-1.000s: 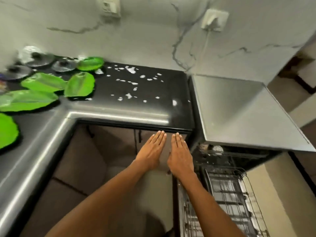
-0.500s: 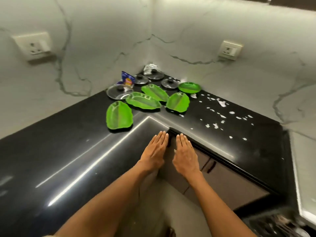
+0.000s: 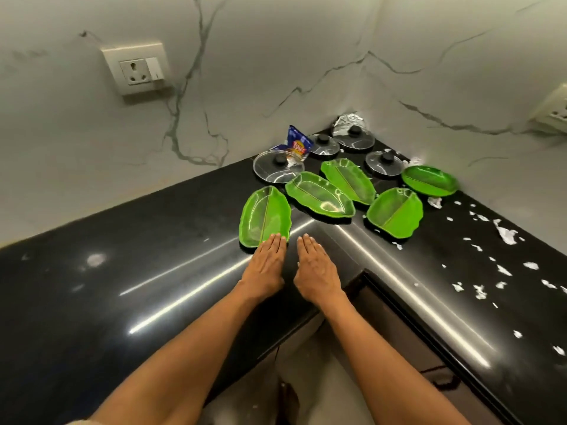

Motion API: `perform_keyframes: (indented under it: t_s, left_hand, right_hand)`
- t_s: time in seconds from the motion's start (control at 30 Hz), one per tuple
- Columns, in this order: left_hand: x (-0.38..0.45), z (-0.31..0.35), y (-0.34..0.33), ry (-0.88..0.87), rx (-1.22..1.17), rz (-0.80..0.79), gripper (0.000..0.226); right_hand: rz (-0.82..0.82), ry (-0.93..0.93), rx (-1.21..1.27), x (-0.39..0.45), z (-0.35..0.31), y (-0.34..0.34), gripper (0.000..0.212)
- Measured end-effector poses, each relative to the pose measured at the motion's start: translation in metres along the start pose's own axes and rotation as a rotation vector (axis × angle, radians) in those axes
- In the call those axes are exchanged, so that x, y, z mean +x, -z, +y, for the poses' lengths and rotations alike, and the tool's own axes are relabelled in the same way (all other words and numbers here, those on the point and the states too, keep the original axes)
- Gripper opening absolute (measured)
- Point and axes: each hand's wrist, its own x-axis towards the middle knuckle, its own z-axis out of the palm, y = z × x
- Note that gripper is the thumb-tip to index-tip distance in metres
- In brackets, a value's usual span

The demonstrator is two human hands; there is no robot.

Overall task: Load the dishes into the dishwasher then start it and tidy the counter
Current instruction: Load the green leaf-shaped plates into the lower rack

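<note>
I am reaching both hands, left hand (image 3: 266, 265) and right hand (image 3: 316, 266), flat with fingers straight, toward the nearest green plate (image 3: 265, 216) on the table (image 3: 122, 271); next I judge gripping its near rim.

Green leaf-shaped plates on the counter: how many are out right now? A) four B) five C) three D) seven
B: five green leaf-shaped plates show, one at the left hand's fingertips, then and toward the corner.
</note>
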Motion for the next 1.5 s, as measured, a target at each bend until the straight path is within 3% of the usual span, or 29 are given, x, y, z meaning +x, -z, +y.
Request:
perform_keyframes:
  t_s: [0.37, 0.6, 0.73, 0.9, 1.03, 1.2, 1.33, 1.5]
  left_hand:
    - [0.053, -0.043, 0.005, 0.248, -0.072, -0.104, 0.085]
    - [0.046, -0.074, 0.019, 0.285, -0.135, -0.082, 0.079]
    - [0.039, -0.092, 0.028, 0.360, -0.170, -0.090, 0.064]
    - [0.026, -0.108, 0.030, 0.441, -0.200, -0.112, 0.064]
    - [0.014, -0.108, 0.027, 0.487, -0.245, -0.067, 0.063]
    - [0.005, -0.100, 0.015, 0.442, -0.140, -0.134, 0.092]
    - [0.006, -0.089, 0.009, 0.427, -0.051, -0.136, 0.100]
    - [0.003, -0.079, 0.002, 0.427, -0.030, -0.098, 0.090]
  right_hand:
    - [-0.156, 0.253, -0.047, 0.098, 0.004, -0.015, 0.075]
    - [-0.158, 0.343, -0.033, 0.109, -0.017, -0.018, 0.029]
    - [-0.206, 0.397, 0.065, 0.107, -0.046, -0.013, 0.028]
    - [-0.293, 0.441, 0.211, 0.105, -0.077, -0.013, 0.027]
    - [-0.248, 0.409, 0.170, 0.121, -0.065, -0.016, 0.031]
    - [-0.251, 0.427, -0.086, 0.144, -0.022, -0.016, 0.054]
    - [-0.180, 0.471, -0.148, 0.143, -0.021, -0.020, 0.032]
    - [-0.073, 0.562, -0.091, 0.126, -0.021, -0.035, 0.014]
